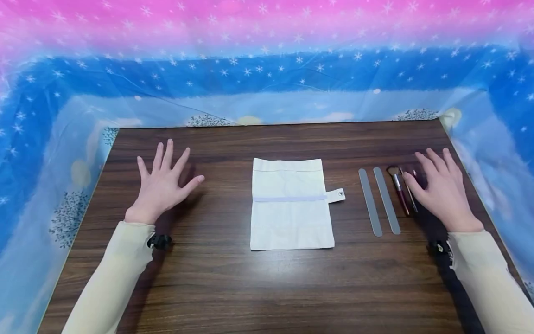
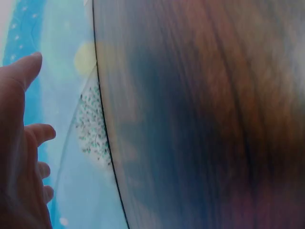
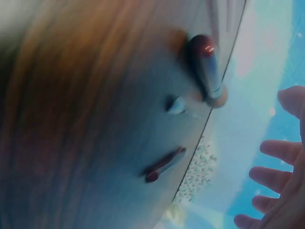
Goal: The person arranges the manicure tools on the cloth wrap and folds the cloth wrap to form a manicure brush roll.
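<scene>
My left hand [image 1: 160, 185] hovers over the left side of the table with its fingers spread, holding nothing. On the other side, my right hand [image 1: 444, 195] is held above the tabletop, fingers extended. Its thumb overlaps a slim thin tool [image 1: 410, 195] in the head view. Close to that lies a makeup brush [image 1: 399, 192] with a dark red handle. Two grey nail files [image 1: 370, 202] lie side by side to its left. A white cloth pouch [image 1: 288, 222] with a snap tab [image 1: 337, 195] lies flat between the hands. A short dark red item [image 3: 164, 164] shows in the right wrist view.
The dark wood-grain table [image 1: 217, 287] is bordered at the back and sides by a snowflake-patterned cloth [image 1: 250, 74]. A small pale item [image 3: 176, 105] lies near the table's edge in the blurred right wrist view. Black wrist straps [image 1: 159, 241] sit at both cuffs.
</scene>
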`<state>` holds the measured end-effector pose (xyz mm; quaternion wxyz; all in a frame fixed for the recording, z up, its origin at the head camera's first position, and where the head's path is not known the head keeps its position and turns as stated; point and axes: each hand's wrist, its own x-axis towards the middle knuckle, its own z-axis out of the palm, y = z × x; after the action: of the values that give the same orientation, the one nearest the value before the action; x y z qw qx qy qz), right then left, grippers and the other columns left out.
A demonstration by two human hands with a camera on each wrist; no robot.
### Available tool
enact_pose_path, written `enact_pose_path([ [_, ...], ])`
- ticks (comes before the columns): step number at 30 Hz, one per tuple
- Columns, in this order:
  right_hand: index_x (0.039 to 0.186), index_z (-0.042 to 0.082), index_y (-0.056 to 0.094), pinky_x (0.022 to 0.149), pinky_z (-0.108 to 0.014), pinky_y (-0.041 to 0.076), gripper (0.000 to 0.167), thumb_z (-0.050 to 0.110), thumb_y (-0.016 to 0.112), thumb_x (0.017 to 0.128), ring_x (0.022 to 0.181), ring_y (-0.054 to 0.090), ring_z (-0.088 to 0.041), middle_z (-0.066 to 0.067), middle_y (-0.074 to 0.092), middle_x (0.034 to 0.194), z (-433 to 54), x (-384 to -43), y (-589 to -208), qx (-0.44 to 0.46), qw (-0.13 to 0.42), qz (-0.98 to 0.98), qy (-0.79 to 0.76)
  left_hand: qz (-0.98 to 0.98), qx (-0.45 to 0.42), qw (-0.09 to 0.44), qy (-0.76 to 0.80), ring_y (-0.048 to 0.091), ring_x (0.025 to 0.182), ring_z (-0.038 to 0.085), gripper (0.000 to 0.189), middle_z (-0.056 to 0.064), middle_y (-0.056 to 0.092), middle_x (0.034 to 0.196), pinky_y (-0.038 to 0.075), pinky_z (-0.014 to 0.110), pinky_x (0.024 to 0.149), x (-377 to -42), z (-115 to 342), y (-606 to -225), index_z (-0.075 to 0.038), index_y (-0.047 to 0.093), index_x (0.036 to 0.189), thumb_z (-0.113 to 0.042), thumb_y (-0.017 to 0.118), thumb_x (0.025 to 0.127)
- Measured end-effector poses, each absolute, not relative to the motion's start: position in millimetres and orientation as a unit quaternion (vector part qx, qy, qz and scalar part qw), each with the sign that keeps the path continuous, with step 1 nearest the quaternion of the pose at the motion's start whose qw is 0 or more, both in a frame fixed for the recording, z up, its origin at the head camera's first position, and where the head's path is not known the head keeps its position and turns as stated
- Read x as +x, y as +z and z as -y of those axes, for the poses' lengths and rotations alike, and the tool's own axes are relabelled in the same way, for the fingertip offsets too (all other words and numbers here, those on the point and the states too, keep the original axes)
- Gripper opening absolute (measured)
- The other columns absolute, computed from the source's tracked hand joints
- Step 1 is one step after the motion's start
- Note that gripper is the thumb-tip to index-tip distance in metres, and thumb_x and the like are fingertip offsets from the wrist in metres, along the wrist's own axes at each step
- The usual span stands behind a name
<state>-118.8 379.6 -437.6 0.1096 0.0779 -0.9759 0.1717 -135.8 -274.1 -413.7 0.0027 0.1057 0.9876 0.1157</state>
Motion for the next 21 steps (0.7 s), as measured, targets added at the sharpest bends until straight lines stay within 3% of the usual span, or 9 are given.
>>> enact_pose_path([
  [6, 0.147, -0.006, 0.049, 0.121, -0.064, 0.017, 0.059, 0.027, 0.064, 0.101, 0.147, 0.027, -0.055, -0.037, 0.044, 0.149, -367, -121, -431, 0.098, 0.125, 0.97, 0.185, -0.981, 0.131, 0.002, 0.14, -0.003, 0.16, 0.041, 0.088, 0.022, 0.002, 0.173, -0.01, 0.077, 0.114, -132, 262, -417, -0.014, 0.032, 0.164, -0.065, 0.057, 0.098],
  [11, 0.145, -0.007, 0.052, 0.101, -0.063, 0.033, 0.054, 0.021, 0.065, 0.1, 0.116, 0.046, -0.052, -0.034, 0.059, 0.12, -352, -122, -426, 0.096, 0.132, 0.968, 0.189, -0.973, 0.163, -0.003, 0.166, 0.01, 0.158, 0.043, 0.08, 0.024, 0.018, 0.17, 0.005, 0.075, 0.117, -131, 249, -418, -0.011, 0.042, 0.159, -0.058, 0.063, 0.098],
  [15, 0.142, -0.006, 0.053, 0.089, -0.06, 0.037, 0.05, 0.021, 0.064, 0.102, 0.099, 0.049, -0.044, -0.027, 0.063, 0.102, -340, -127, -420, 0.093, 0.105, 0.97, 0.197, -0.955, 0.199, -0.012, 0.22, 0.029, 0.15, 0.043, 0.066, 0.022, 0.037, 0.161, 0.02, 0.07, 0.115, -129, 237, -420, -0.01, 0.052, 0.151, -0.046, 0.069, 0.099],
  [21, 0.136, -0.004, 0.058, 0.084, -0.058, 0.042, 0.043, 0.022, 0.064, 0.104, 0.1, 0.054, -0.04, -0.022, 0.071, 0.103, -322, -133, -413, 0.09, 0.03, 0.974, 0.207, -0.929, 0.241, -0.015, 0.281, 0.047, 0.132, 0.035, 0.049, 0.014, 0.056, 0.142, 0.035, 0.062, 0.107, -125, 216, -419, -0.01, 0.063, 0.139, -0.035, 0.074, 0.098],
])
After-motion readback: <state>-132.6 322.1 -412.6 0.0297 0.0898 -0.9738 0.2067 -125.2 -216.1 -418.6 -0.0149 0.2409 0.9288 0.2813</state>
